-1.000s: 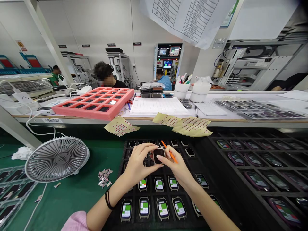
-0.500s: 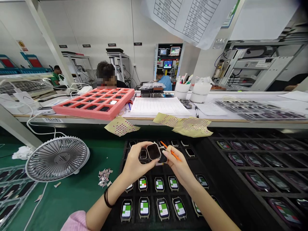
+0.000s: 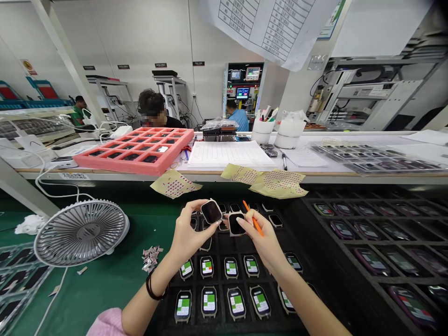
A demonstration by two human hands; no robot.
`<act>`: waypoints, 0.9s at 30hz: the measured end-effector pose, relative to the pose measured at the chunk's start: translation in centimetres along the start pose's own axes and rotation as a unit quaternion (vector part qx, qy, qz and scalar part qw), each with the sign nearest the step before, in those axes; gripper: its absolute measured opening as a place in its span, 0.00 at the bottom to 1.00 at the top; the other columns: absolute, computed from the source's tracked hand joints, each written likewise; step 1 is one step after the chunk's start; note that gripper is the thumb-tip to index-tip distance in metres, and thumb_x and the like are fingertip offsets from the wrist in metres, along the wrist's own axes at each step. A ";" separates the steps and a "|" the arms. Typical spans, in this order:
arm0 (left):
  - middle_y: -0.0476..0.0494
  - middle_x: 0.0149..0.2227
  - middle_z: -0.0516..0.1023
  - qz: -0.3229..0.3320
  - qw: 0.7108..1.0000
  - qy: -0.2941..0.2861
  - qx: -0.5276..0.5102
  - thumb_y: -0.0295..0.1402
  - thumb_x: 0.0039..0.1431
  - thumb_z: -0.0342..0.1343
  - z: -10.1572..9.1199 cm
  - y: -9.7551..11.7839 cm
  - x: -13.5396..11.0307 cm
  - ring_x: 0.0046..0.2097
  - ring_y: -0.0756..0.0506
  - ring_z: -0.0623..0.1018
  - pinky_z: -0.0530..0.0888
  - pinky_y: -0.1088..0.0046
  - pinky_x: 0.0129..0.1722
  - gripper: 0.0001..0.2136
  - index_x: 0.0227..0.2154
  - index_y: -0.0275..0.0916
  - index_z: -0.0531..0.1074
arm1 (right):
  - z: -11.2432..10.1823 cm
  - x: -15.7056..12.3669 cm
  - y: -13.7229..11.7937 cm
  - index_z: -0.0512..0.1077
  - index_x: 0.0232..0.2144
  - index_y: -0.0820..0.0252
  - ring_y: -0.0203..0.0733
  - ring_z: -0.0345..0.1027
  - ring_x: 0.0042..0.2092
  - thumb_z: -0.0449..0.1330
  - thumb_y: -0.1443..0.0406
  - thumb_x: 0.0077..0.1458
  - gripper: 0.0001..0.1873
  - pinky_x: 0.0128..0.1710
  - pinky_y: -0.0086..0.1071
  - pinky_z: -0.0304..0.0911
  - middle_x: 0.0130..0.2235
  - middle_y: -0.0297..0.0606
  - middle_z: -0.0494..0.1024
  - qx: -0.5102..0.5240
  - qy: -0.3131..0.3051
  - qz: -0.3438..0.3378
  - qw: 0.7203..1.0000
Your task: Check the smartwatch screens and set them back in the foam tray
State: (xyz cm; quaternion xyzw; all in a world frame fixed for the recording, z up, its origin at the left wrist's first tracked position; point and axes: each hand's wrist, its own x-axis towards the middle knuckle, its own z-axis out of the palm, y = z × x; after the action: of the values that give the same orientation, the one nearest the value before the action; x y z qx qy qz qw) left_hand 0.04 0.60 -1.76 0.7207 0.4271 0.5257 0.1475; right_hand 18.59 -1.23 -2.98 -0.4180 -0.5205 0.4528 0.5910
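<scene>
Holding glossy rounded-square smartwatches (image 3: pixel 211 212), the left hand (image 3: pixel 185 231) and right hand (image 3: pixel 262 242) nearly meet.

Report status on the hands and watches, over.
Left hand pinching a dark-screened smartwatch. Right hand on a second smartwatch, orange stick in its fingers. Black foam tray of watches below.

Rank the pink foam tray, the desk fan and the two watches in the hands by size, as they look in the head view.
Largest: pink foam tray.
Next: desk fan, though it sits nearer the camera, so its true rank is unsure.
Smallest: left-hand watch and right-hand watch, which look alike, so unranked.
</scene>
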 end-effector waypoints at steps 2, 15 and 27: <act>0.43 0.44 0.76 -0.001 1.000 -0.003 0.000 0.29 0.49 0.62 -0.1 0.1 0.0 0.44 0.44 0.76 0.73 0.66 0.45 0.19 0.45 0.41 0.67 | 0.0 0.0 -0.1 0.53 0.20 0.56 0.34 0.47 0.26 0.62 0.55 0.50 0.22 0.27 0.29 0.48 0.23 0.26 0.51 0.000 0.001 0.000 1.000; 0.43 0.44 0.74 0.011 0.971 -0.210 0.114 0.27 0.46 0.61 3.7 -4.1 -1.0 0.48 0.39 0.73 0.70 0.57 0.46 0.15 0.39 0.40 0.68 | -2.7 3.1 5.7 0.53 0.18 0.55 0.36 0.52 0.26 0.59 0.53 0.49 0.21 0.30 0.31 0.52 0.21 0.27 0.56 -0.218 -0.002 -0.043 0.975; 0.41 0.43 0.74 0.045 0.926 -0.329 0.179 0.36 0.49 0.64 5.7 -8.4 -3.6 0.48 0.37 0.72 0.68 0.57 0.47 0.16 0.42 0.40 0.71 | -5.8 1.8 10.7 0.57 0.19 0.54 0.42 0.68 0.28 0.60 0.57 0.45 0.16 0.32 0.34 0.62 0.22 0.31 0.70 -0.279 -0.076 0.013 0.957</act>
State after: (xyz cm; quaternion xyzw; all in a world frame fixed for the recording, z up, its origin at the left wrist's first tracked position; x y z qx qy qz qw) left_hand 0.90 4.18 -11.92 0.8858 0.4090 0.1802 0.1248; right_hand 23.36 2.93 -13.56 -0.5375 -0.6640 0.3272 0.4039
